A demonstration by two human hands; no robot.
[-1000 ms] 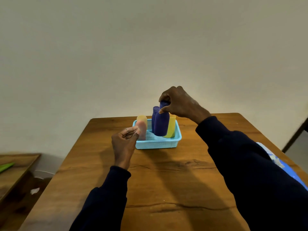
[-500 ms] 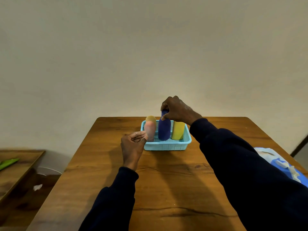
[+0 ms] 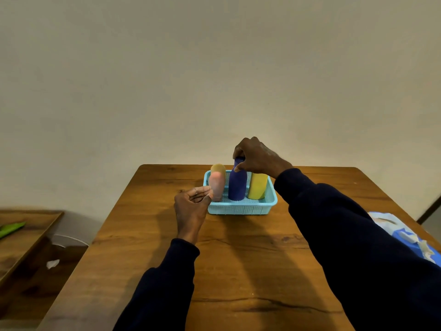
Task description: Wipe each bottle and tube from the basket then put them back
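The right hand [image 3: 257,155] has its grip closed around the cap of the dark blue bottle [image 3: 237,186]. The bottle stands straight up in the middle of the light blue basket [image 3: 238,207], far back on the wooden surface [image 3: 250,259]. A yellow bottle [image 3: 257,187] stands just right of it. 2 tubes stand at the left, a pink tube [image 3: 216,185] in front of a tan tube [image 3: 218,168]. The left hand [image 3: 191,206] hovers beside the basket's front left corner, fingers loosely curled, its grip holding nothing.
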